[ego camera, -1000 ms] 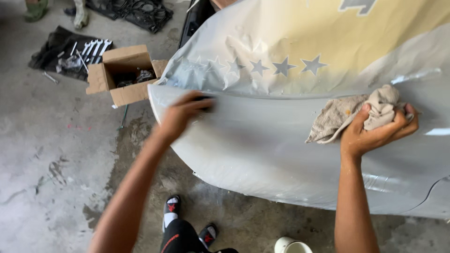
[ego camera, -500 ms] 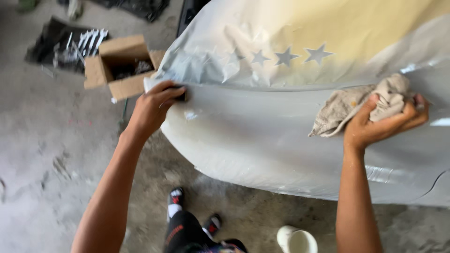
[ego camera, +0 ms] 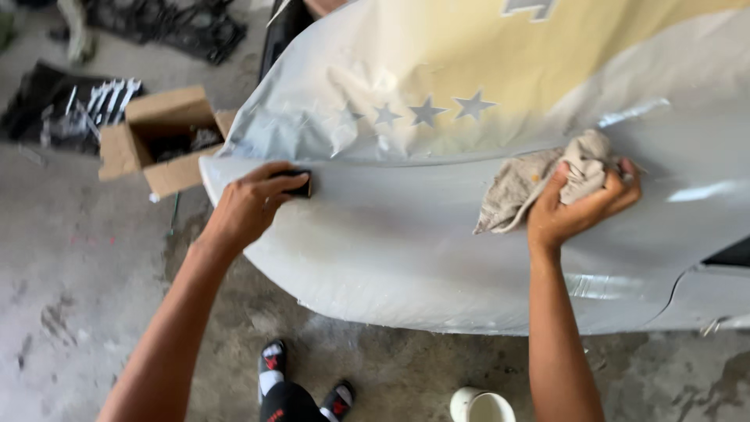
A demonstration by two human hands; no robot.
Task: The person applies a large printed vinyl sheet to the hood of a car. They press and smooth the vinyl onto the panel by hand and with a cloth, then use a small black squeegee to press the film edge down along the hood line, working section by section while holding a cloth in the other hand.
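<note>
A large grey car bumper panel (ego camera: 437,250) with a yellowish primed patch and three grey stars fills the upper right. My left hand (ego camera: 250,205) presses a small dark sanding block (ego camera: 300,184) against the panel's left edge crease. My right hand (ego camera: 578,205) holds a crumpled beige rag (ego camera: 531,176) against the panel further right. Both arms reach up from the bottom of the view.
An open cardboard box (ego camera: 160,141) with dark parts sits on the concrete floor at left, beside black plastic bags and tools (ego camera: 70,105). A white cup (ego camera: 482,406) stands on the floor below the panel. My sandalled feet (ego camera: 305,383) show at the bottom.
My left hand with the block has slid along the panel's left edge crease. My right hand and the rag have stayed on the same spot of the panel.
</note>
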